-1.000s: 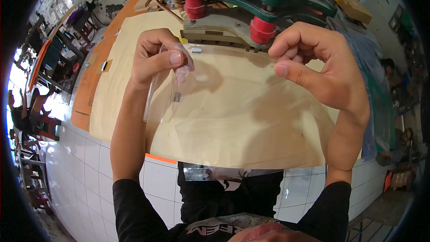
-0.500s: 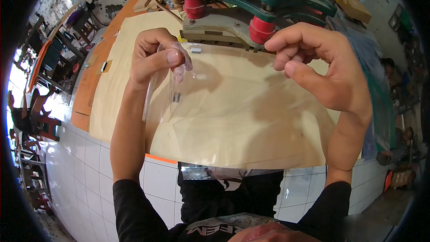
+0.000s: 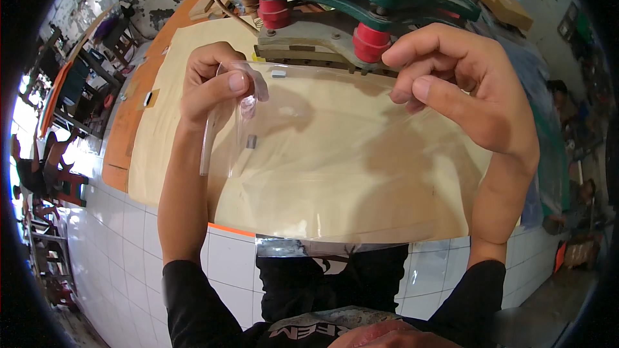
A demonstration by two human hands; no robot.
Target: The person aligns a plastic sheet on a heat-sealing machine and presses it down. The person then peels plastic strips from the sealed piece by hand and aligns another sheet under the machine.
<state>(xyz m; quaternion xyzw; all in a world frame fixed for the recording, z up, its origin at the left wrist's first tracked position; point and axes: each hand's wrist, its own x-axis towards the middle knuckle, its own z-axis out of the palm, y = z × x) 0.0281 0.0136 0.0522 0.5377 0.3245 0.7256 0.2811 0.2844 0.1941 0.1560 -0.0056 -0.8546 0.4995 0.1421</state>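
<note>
Clear plastic sheet over the table, its upper left corner pinched in the left hand. The right hand curls, thumb and forefinger apart; whether it holds the sheet is unclear. Uneven pull could crease the limp sheet; its upper edge might snag on the green-framed machine beyond.

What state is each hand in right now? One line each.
Left hand: closed, pinching the clear plastic sheet.
Right hand: loosely curled; whether it grips the sheet cannot be told.
</note>
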